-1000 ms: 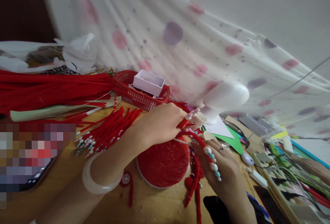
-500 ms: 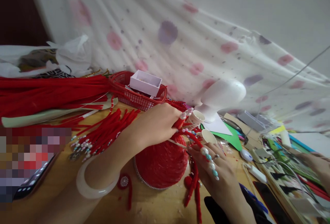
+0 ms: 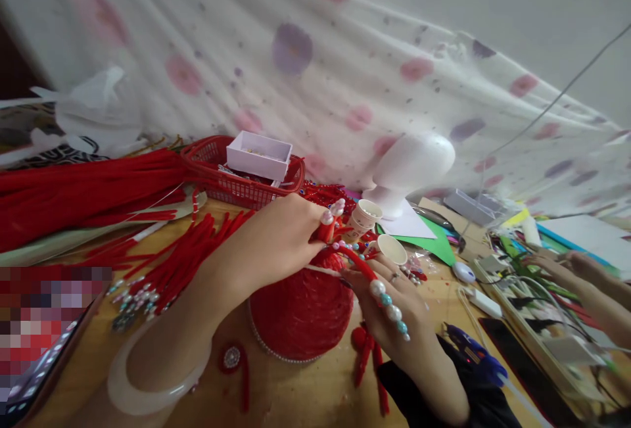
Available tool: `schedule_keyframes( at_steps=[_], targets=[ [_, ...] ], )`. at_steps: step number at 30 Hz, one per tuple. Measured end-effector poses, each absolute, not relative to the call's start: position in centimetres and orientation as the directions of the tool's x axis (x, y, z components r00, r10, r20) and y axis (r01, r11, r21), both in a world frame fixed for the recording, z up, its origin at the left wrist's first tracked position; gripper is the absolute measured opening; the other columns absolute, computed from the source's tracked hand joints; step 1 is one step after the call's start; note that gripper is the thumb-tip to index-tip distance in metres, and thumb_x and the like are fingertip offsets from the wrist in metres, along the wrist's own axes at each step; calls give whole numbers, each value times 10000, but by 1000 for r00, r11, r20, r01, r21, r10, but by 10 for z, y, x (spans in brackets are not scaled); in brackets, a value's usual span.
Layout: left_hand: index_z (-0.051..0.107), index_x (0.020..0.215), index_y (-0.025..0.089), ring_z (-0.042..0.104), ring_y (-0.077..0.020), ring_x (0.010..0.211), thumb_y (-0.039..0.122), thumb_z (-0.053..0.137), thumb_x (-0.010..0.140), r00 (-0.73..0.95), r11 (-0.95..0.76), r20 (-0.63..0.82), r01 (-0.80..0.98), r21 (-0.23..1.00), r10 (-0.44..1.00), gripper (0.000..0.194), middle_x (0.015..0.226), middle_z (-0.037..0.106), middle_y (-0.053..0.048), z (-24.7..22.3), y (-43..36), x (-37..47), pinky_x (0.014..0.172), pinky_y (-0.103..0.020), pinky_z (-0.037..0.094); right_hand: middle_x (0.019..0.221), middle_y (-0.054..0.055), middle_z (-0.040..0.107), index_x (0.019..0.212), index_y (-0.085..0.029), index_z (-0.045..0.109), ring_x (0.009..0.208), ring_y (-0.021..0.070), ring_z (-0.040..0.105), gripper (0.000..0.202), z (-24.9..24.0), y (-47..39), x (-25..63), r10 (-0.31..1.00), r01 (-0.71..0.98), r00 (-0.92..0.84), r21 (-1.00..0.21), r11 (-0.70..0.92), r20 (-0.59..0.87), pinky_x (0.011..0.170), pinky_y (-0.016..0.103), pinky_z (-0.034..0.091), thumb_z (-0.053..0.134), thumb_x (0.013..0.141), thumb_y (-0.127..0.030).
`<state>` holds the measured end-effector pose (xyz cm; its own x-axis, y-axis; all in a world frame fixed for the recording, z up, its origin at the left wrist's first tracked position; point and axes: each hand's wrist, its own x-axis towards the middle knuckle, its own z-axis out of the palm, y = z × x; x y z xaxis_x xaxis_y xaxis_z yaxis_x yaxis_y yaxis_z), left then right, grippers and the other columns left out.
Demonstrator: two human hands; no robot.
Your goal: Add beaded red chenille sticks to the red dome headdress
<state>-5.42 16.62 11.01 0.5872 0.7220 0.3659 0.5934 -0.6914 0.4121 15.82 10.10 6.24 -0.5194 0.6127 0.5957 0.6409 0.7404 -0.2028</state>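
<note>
Red dome (image 3: 302, 313) just beneath the hands (image 3: 279, 240)

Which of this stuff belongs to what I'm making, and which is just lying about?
Probably part of the job:
pearl-edged red dome
red strand with pearly beads
bundle of bead-tipped red strands
blue glue gun

Apparently just lying about:
computer mouse
green sheet

Beaded red strand (image 3: 365, 268), curved; pearl-edged red dome (image 3: 300, 316) on table (image 3: 290, 398).
</note>
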Motion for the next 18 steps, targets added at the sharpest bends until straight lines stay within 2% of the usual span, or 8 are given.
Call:
schedule_keyframes(
  at_steps=[2, 5, 9, 14, 18],
  targets=[
    [633, 686, 186, 675, -200, 773, 151, 591, 834, 586, -687, 362, 593, 419, 726, 158, 788, 735, -37, 110, 167, -54, 700, -322, 414, 773, 29, 537, 875, -205, 534, 718, 195, 477, 250, 65, 101, 157, 595, 630, -542, -180, 755, 593, 637, 320, 396, 441, 897, 25],
    [656, 708, 195, 672, -192, 760, 154, 586, 838, 591, -689, 357, 583, 431, 723, 154, 791, 738, -30, 110, 168, -55, 715, -321, 420, 783, 43, 558, 994, -193, 571, 727, 205, 462, 294, 66, 98, 156, 545, 631, -589, -81, 771, 596, 641, 328, 381, 462, 878, 54],
    [672, 721, 205, 669, -186, 740, 145, 581, 835, 588, -679, 345, 584, 445, 732, 157, 789, 741, -22, 112, 167, -55, 709, -319, 422, 861, 82, 644, 1077, -148, 584, 709, 197, 430, 325, 61, 86, 157, 496, 630, -631, 20, 777, 597, 633, 340, 333, 471, 856, 62],
    [670, 717, 204, 665, -186, 726, 128, 579, 819, 568, -663, 345, 600, 447, 747, 157, 783, 741, -20, 113, 164, -56, 686, -319, 416, 870, 72, 654, 1148, -113, 584, 724, 183, 456, 411, 52, 62, 170, 528, 616, -625, -53, 786, 574, 717, 369, 362, 457, 818, 94],
    [669, 705, 190, 667, -185, 732, 107, 574, 812, 594, -701, 377, 564, 436, 711, 165, 775, 740, -29, 112, 165, -56, 694, -313, 427, 863, 54, 656, 1167, -133, 608, 740, 186, 512, 433, 46, 51, 184, 552, 632, -586, -91, 769, 593, 801, 416, 375, 464, 816, 76]
  ],
)
